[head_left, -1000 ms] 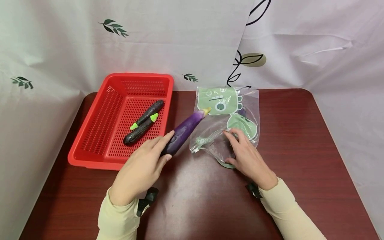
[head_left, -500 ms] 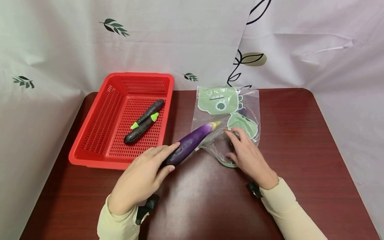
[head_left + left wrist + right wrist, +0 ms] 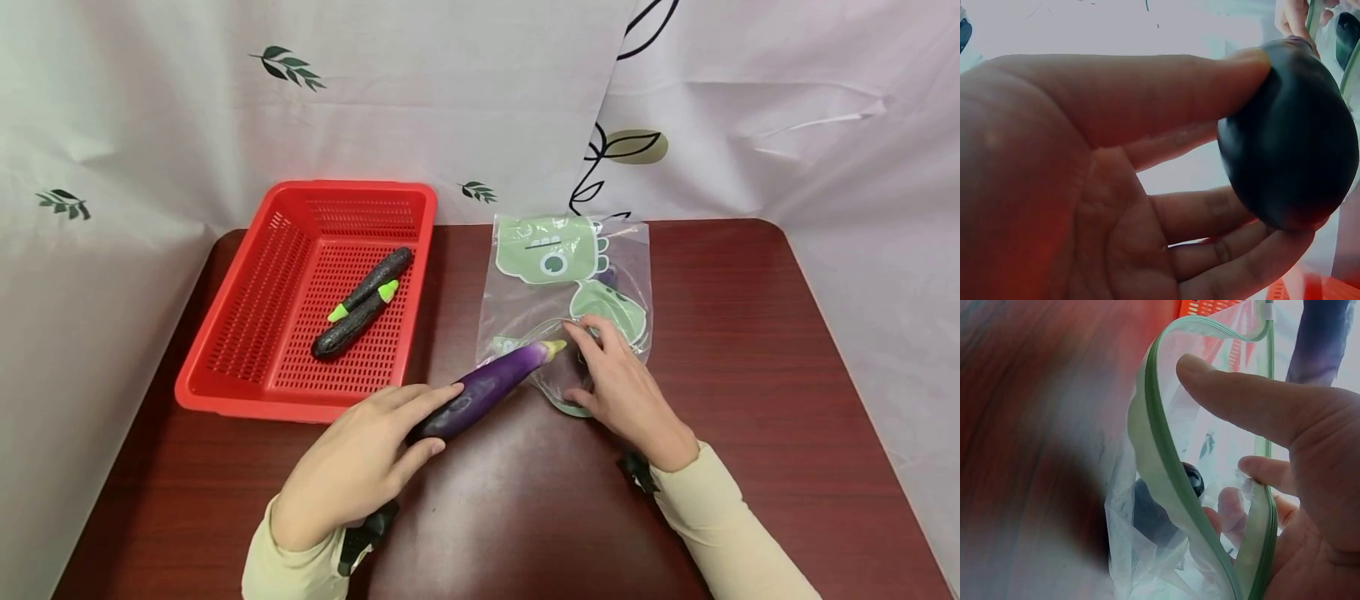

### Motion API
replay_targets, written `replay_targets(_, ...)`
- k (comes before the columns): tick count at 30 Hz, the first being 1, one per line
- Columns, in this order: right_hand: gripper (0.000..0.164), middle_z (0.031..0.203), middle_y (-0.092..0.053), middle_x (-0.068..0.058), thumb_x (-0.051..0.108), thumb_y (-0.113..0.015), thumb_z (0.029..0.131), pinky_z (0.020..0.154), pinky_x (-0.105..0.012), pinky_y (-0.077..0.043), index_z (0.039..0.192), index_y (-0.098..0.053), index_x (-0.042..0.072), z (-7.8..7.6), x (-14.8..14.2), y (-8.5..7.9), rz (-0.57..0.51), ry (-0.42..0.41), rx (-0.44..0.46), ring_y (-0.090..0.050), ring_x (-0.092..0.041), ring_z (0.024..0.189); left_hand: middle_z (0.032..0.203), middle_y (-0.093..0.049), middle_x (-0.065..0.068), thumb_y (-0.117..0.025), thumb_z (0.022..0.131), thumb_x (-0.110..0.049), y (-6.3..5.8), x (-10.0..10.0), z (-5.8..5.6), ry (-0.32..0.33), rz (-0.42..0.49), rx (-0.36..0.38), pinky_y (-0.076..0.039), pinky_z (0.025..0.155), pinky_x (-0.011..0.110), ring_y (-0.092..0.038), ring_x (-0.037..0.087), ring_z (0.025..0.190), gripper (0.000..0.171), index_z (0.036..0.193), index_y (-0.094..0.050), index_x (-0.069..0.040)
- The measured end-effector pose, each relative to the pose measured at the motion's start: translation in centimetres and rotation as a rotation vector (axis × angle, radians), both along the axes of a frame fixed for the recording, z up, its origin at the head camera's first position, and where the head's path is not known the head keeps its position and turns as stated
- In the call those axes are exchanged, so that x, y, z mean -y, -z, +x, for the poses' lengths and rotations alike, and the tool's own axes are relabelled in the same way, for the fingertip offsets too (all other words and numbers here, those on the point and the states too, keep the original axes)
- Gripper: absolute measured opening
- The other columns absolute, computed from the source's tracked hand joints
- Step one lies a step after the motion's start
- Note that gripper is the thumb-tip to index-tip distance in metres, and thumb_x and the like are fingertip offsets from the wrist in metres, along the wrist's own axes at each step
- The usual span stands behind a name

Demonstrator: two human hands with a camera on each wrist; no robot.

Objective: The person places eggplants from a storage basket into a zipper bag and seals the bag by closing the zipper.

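Observation:
My left hand [image 3: 356, 462] grips a long purple eggplant [image 3: 487, 392] by its thick end, the thumb on one side and fingers on the other. Its pale, yellow-tipped stem end points at the mouth of a clear zip bag [image 3: 510, 292] printed with green cartoon figures. My right hand [image 3: 622, 392] is at that mouth, thumb and index finger spread apart, keeping it gaping. In the right wrist view, fingers curl over one green zip edge [image 3: 1263, 537]. Through the plastic shows a dark rounded thing [image 3: 1154, 512] inside the bag.
A red plastic basket [image 3: 191, 392] stands on the left of the brown table [image 3: 750, 350], holding two dark, slim vegetables [image 3: 356, 321] with bright green ends. White patterned cloth [image 3: 375, 108] hangs behind the table and along its sides.
My left hand has brought the eggplant right and nearer to me, so its stem end went from over the bag's middle to the mouth. The right hand has stayed at the bag's mouth.

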State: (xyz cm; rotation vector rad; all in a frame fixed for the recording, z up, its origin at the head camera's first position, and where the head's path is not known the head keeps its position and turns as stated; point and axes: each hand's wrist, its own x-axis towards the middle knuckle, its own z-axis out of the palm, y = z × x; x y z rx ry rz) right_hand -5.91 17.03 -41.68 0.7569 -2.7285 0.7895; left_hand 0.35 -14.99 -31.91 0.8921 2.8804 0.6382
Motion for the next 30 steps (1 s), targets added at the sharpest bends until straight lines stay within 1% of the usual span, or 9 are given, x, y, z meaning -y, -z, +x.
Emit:
replay_targets(5, 0.097, 0.135, -0.042, -0.02, 0.011, -0.098, 0.058, 0.098, -0.051, -0.044, 0.141, -0.049, -0.001, 0.0, 0.0, 0.0, -0.005, -0.006, -0.003, -0.048, -0.037, 0.12, 0.128, -0.066, -0.001, -0.074, 0.09, -0.029, 0.2, -0.5, 0.0, -0.003, -0.01, 0.0, -0.05, 0.096, 0.042, -0.063, 0.018, 0.116, 0.054, 0.142, -0.058, -0.024)
replay_targets(10, 0.098, 0.135, -0.042, -0.019, 0.012, -0.099, 0.057, 0.098, -0.05, -0.044, 0.141, -0.049, -0.001, 0.0, 0.0, 0.0, -0.007, -0.008, -0.006, -0.048, -0.037, 0.12, 0.123, -0.067, -0.001, -0.076, 0.089, -0.027, 0.4, -0.9, -0.1, 0.003, -0.012, -0.027, -0.051, 0.093, 0.041, -0.064, 0.018, 0.112, 0.054, 0.14, -0.061, -0.022)
replay_targets(15, 0.098, 0.135, -0.042, -0.019, 0.012, -0.099, 0.056, 0.099, -0.05, -0.043, 0.14, -0.05, -0.001, 0.0, 0.0, 0.0, -0.004, -0.009, -0.011, -0.048, -0.037, 0.12, 0.124, -0.067, 0.0, -0.078, 0.086, -0.023, 0.8, -1.5, -0.3, 0.015, -0.014, -0.066, -0.051, 0.092, 0.04, -0.063, 0.019, 0.111, 0.054, 0.137, -0.063, -0.019)
replay_targets(20, 0.098, 0.135, -0.042, -0.02, 0.012, -0.099, 0.056, 0.099, -0.05, -0.043, 0.14, -0.05, -0.001, 0.0, 0.1, 0.0, -0.002, -0.007, -0.012, -0.048, -0.038, 0.12, 0.121, -0.068, 0.0, -0.081, 0.082, -0.023, 1.0, -2.2, -0.5, 0.018, -0.028, -0.114, -0.052, 0.086, 0.039, -0.063, 0.019, 0.106, 0.053, 0.133, -0.066, -0.016)
replay_targets(25, 0.098, 0.135, -0.042, -0.02, 0.012, -0.099, 0.056, 0.099, -0.051, -0.043, 0.14, -0.05, -0.001, 0.0, 0.1, 0.1, 0.001, -0.008, -0.013, -0.048, -0.038, 0.12, 0.117, -0.069, -0.001, -0.082, 0.08, -0.024, 1.3, -2.8, -0.8, 0.017, -0.044, -0.163, -0.052, 0.076, 0.036, -0.063, 0.018, 0.095, 0.053, 0.13, -0.068, -0.016)
replay_targets(28, 0.098, 0.135, -0.042, -0.02, 0.011, -0.099, 0.056, 0.1, -0.051, -0.043, 0.14, -0.05, -0.002, 0.0, 0.1, 0.1, 0.003, -0.011, -0.013, -0.047, -0.038, 0.12, 0.115, -0.069, -0.001, -0.083, 0.078, -0.024, 1.5, -3.0, -0.9, 0.013, -0.047, -0.185, -0.052, 0.073, 0.036, -0.063, 0.019, 0.093, 0.053, 0.128, -0.069, -0.016)
replay_targets(30, 0.097, 0.134, -0.042, -0.02, 0.011, -0.099, 0.056, 0.1, -0.051, -0.043, 0.14, -0.05, -0.002, 0.0, 0.1, 0.1, 0.004, -0.012, -0.014, -0.047, -0.038, 0.12, 0.115, -0.069, 0.0, -0.083, 0.078, -0.024, 1.6, -3.2, -1.0, 0.012, -0.042, -0.196, -0.053, 0.074, 0.036, -0.063, 0.019, 0.094, 0.053, 0.128, -0.069, -0.016)
